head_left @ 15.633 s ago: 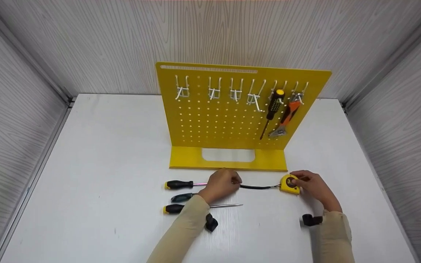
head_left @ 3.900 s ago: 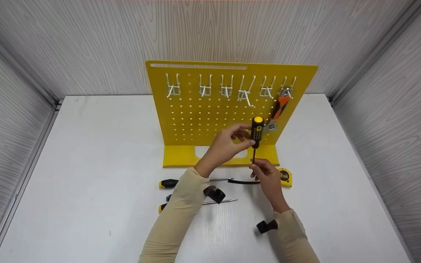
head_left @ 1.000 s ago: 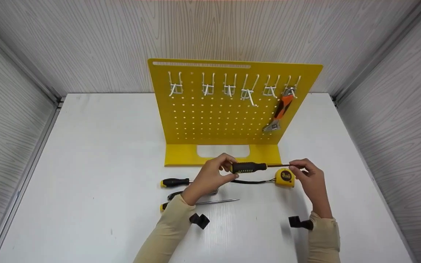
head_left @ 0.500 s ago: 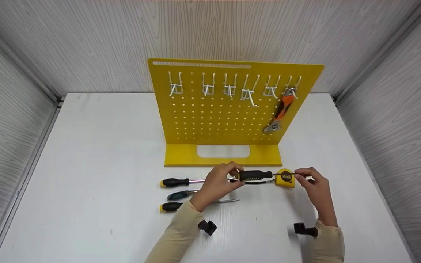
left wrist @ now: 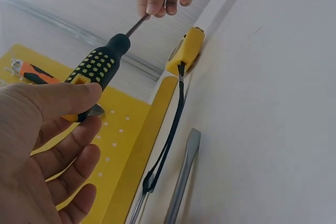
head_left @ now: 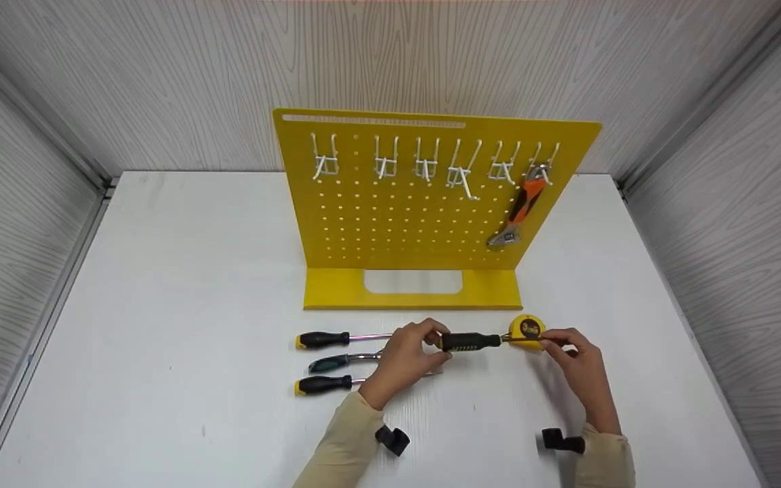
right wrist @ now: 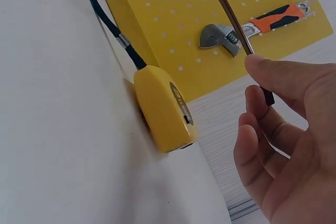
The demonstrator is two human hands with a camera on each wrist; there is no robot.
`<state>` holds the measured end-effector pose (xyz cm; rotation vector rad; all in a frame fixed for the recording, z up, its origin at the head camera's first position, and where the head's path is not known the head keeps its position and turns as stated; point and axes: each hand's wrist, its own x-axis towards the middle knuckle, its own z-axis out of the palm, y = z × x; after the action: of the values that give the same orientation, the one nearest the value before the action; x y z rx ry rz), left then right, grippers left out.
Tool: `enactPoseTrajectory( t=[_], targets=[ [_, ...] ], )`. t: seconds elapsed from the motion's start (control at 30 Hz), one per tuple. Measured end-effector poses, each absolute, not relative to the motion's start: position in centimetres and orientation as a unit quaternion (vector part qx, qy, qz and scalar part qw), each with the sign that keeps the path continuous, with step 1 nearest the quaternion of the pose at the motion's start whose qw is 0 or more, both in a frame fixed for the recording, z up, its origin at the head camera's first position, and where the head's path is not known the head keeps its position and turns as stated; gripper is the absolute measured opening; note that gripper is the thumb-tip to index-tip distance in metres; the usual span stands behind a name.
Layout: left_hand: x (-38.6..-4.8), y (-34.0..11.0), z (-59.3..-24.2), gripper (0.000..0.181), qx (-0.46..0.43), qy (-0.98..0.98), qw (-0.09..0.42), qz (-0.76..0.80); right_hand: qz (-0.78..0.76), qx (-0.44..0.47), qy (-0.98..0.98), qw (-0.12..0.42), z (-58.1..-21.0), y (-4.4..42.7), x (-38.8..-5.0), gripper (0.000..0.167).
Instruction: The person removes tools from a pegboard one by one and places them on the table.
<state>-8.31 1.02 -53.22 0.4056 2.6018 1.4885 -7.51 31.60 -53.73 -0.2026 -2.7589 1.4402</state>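
A black-and-yellow screwdriver [head_left: 470, 341] with a dark shaft lies level between both hands, above the table's front part. My left hand [head_left: 407, 356] pinches the butt end of its handle [left wrist: 97, 64] between thumb and fingers. At the other end, my right hand [head_left: 586, 369] pinches the shaft [right wrist: 231, 14] close to its tip. Just behind that shaft sits a yellow tape measure [head_left: 526, 327], resting on the table apart from the right fingers. Its black strap [left wrist: 173, 129] shows in the left wrist view.
A yellow pegboard [head_left: 390, 224] with white hooks stands behind; an orange-handled adjustable wrench [head_left: 525, 203] hangs at its right. On the table lie two screwdrivers [head_left: 323, 340] and, between them, a teal-handled tool [head_left: 329, 364], partly hidden by the left hand.
The screwdriver hung on a pegboard hook at first, was later held upright by both hands, then turned level. Over the last second both hands lowered it towards the table's front.
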Motion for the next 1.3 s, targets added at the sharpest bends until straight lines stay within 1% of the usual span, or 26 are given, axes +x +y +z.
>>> enactPoseTrajectory(
  t=[0.13,0.27,0.53,0.83,1.1,1.3],
  targets=[
    [-8.0,1.0,-53.9,0.029,0.118,0.86,0.067,0.492,0.447,-0.072,-0.892,-0.005,-54.4,31.4,-7.3,0.015],
    [-7.8,0.9,-54.6,0.031,0.11,0.866,0.068,0.482,0.426,-0.076,-0.901,-0.028,-54.8,31.3,-7.2,0.017],
    [-7.7,1.2,-54.9,0.031,0.128,0.911,0.015,0.391,0.413,-0.072,-0.905,-0.065,-55.0,31.2,-7.2,0.019],
    [-7.5,1.3,-55.2,0.028,0.158,0.933,-0.024,0.323,0.386,-0.089,-0.912,-0.105,-54.9,31.2,-7.1,0.019],
    [-7.4,1.2,-55.5,0.027,0.167,0.943,-0.029,0.288,0.363,-0.085,-0.921,-0.112,-55.0,30.9,-7.0,0.017],
    [-7.4,1.1,-55.6,0.026,0.176,0.949,-0.023,0.261,0.34,-0.076,-0.93,-0.119,-55.2,31.0,-7.1,0.018]
  ],
)
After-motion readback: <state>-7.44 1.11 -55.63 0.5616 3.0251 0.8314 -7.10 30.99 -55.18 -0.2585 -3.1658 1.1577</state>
